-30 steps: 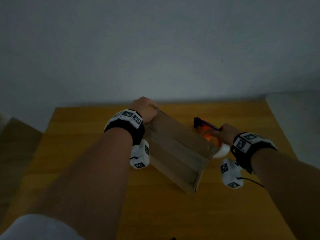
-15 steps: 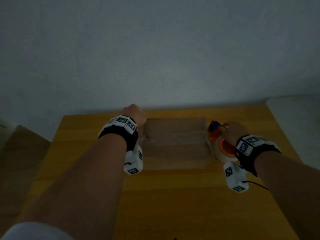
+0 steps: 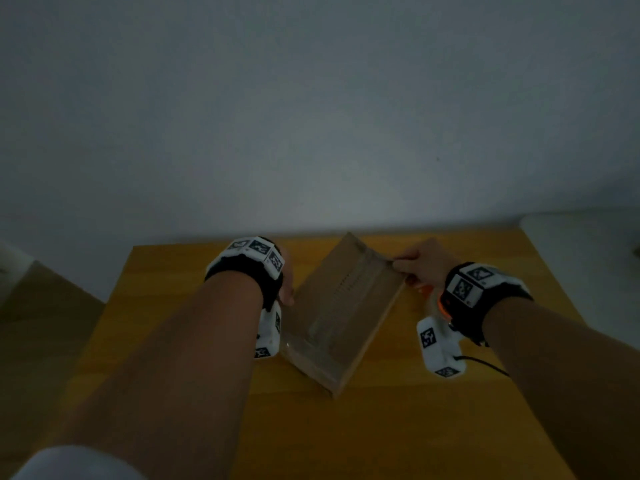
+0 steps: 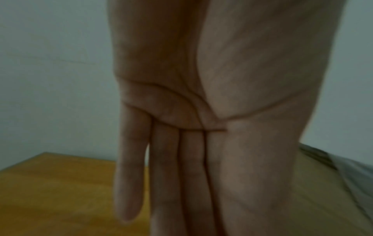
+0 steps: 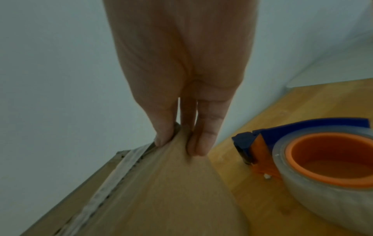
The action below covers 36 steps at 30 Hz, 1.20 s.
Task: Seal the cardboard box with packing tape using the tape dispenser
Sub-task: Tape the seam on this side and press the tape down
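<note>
The brown cardboard box [image 3: 343,313] lies diagonally on the wooden table [image 3: 381,427], with a strip of clear tape [image 5: 113,180] along its top seam. My left hand [image 3: 286,292] lies with straight fingers [image 4: 129,183] flat against the box's left side [image 4: 322,191]. My right hand [image 3: 414,266] pinches the box's far right corner [image 5: 161,191] between thumb and fingers [image 5: 203,140]. The tape dispenser [image 5: 322,159], blue and orange with a clear roll, lies on the table just right of the box. In the head view it is mostly hidden under my right wrist [image 3: 431,297].
A grey wall rises right behind the table's far edge. A pale surface [image 3: 588,244] adjoins the table at the right. A dark cable [image 3: 485,365] trails from my right wrist camera across the table. Bare wood lies in front of the box.
The box has turned counterclockwise from lying crosswise to diagonal. My right hand let go of the tape dispenser and took the box's corner. My left hand slid along the box's side.
</note>
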Motion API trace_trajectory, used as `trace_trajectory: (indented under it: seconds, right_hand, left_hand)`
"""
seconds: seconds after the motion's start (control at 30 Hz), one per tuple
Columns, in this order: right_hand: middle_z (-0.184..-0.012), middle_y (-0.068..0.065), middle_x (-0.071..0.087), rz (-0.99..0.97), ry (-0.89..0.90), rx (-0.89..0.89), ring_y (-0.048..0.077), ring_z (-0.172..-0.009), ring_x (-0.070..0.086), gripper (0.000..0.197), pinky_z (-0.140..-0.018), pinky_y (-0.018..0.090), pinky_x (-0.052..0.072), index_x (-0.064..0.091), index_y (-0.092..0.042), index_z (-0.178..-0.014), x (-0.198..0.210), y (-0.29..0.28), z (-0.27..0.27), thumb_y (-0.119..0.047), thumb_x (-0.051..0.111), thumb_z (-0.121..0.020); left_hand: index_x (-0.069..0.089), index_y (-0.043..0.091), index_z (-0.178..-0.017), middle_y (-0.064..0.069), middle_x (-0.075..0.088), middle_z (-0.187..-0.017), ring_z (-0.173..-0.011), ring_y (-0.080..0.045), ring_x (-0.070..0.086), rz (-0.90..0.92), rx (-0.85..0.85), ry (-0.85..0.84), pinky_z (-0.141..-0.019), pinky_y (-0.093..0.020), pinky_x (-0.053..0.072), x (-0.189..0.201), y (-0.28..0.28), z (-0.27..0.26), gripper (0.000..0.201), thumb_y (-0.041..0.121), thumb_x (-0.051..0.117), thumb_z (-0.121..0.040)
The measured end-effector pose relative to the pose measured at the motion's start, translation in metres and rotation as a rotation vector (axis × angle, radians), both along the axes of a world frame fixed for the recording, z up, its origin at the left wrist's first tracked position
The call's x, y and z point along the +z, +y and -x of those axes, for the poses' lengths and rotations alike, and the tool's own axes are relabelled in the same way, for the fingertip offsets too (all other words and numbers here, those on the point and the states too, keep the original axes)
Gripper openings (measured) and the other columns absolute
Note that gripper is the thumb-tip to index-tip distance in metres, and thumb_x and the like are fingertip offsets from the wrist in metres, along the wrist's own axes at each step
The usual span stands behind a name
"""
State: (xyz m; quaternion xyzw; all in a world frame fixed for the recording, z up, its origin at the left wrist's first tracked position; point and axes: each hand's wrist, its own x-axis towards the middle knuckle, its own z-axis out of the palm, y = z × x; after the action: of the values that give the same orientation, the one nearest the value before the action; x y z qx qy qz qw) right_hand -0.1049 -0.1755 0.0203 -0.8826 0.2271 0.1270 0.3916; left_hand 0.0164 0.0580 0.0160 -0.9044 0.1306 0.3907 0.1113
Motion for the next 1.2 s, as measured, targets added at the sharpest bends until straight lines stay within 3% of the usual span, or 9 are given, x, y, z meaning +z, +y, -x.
trace_trajectory:
  seconds: [0.13, 0.2, 0.33, 0.5, 0.73, 0.83, 0.93, 1.03, 1.2]
  right_hand:
    - [-0.063, 0.002, 0.061, 0.078, -0.017, 0.060, 0.020, -0.061, 0.056, 0.023, -0.056, 0.028, 0.046, 0.067, -0.020, -0.072, -0.004, 0.011, -0.005, -0.021, 0.058, -0.094]
    - [-0.062, -0.004, 0.059, 0.102, -0.018, 0.072, 0.019, -0.064, 0.057, 0.020, -0.057, 0.028, 0.046, 0.075, -0.017, -0.082, -0.006, 0.014, -0.010, -0.022, 0.058, -0.093]
    - [-0.067, -0.006, 0.060, 0.124, -0.035, 0.084, 0.012, -0.065, 0.056, 0.021, -0.053, 0.020, 0.041, 0.074, -0.012, -0.104, -0.006, 0.021, -0.020, -0.021, 0.060, -0.092]
    - [-0.079, 0.006, 0.071, 0.107, -0.086, 0.050, 0.020, -0.075, 0.065, 0.015, -0.064, 0.029, 0.051, 0.075, -0.014, -0.093, -0.007, 0.015, -0.027, -0.019, 0.063, -0.090]
    - [-0.064, 0.013, 0.063, 0.046, -0.057, -0.259, 0.023, -0.054, 0.055, 0.029, -0.050, 0.032, 0.051, 0.066, -0.004, -0.071, -0.028, -0.025, -0.007, -0.021, 0.057, -0.093]
    - [-0.050, 0.006, 0.040, 0.267, 0.110, -0.281, 0.017, -0.043, 0.032, 0.036, -0.042, 0.023, 0.026, 0.051, -0.005, -0.062, -0.043, -0.049, 0.003, -0.024, 0.051, -0.093]
    - [-0.049, 0.005, 0.038, 0.320, 0.290, -0.312, 0.017, -0.043, 0.034, 0.048, -0.042, 0.025, 0.026, 0.045, -0.006, -0.056, -0.062, -0.061, 0.008, -0.037, 0.055, -0.092]
    - [-0.050, 0.004, 0.039, 0.297, 0.382, -0.291, 0.017, -0.044, 0.038, 0.052, -0.042, 0.025, 0.028, 0.042, -0.012, -0.056, -0.078, -0.060, 0.008, -0.054, 0.060, -0.083]
    - [-0.086, 0.006, 0.062, 0.382, 0.625, 0.067, 0.022, -0.079, 0.059, 0.049, -0.061, 0.026, 0.044, 0.061, -0.014, -0.103, -0.086, -0.053, 0.003, -0.059, 0.056, -0.084]
  left_hand:
    - [0.048, 0.017, -0.137, -0.005, 0.060, -0.128, -0.101, -0.024, 0.065, 0.349, 0.092, 0.017, -0.090, -0.040, 0.053, 0.023, -0.009, 0.013, 0.063, 0.047, 0.064, -0.083]
    - [0.043, 0.020, -0.141, -0.006, 0.054, -0.136, -0.114, -0.025, 0.060, 0.547, 0.080, -0.124, -0.097, -0.038, 0.050, 0.027, -0.017, 0.011, 0.065, 0.044, 0.064, -0.084]
    - [0.065, 0.017, -0.122, -0.006, 0.063, -0.128, -0.113, -0.023, 0.060, 0.628, -0.071, -0.187, -0.092, -0.030, 0.046, 0.029, -0.038, 0.013, 0.039, 0.036, 0.063, -0.088]
    - [0.076, 0.012, -0.097, -0.009, 0.072, -0.104, -0.095, -0.025, 0.066, 0.640, 0.034, -0.166, -0.077, -0.027, 0.049, 0.019, -0.044, 0.004, 0.021, 0.027, 0.071, -0.083]
    - [0.065, 0.009, -0.070, -0.013, 0.056, -0.075, -0.069, -0.022, 0.049, 0.744, 0.205, -0.043, -0.063, -0.030, 0.041, 0.001, -0.055, -0.007, 0.019, 0.026, 0.073, -0.076]
    - [0.075, 0.006, -0.089, -0.009, 0.063, -0.092, -0.085, -0.021, 0.054, 0.787, 0.236, 0.037, -0.074, -0.027, 0.042, -0.002, -0.058, -0.002, 0.024, 0.027, 0.072, -0.080]
    - [0.073, 0.013, -0.104, -0.001, 0.061, -0.114, -0.106, -0.018, 0.051, 0.774, 0.306, 0.105, -0.089, -0.028, 0.038, -0.006, -0.057, 0.000, 0.029, 0.029, 0.073, -0.080]
    - [0.074, 0.020, -0.094, 0.000, 0.062, -0.114, -0.117, -0.023, 0.051, 0.741, 0.341, 0.119, -0.103, -0.037, 0.040, -0.009, -0.054, -0.003, 0.024, 0.036, 0.075, -0.075]
    - [0.070, 0.028, -0.078, 0.002, 0.062, -0.104, -0.111, -0.020, 0.052, 0.730, 0.341, 0.106, -0.097, -0.036, 0.042, -0.005, -0.054, -0.002, 0.011, 0.037, 0.076, -0.075]
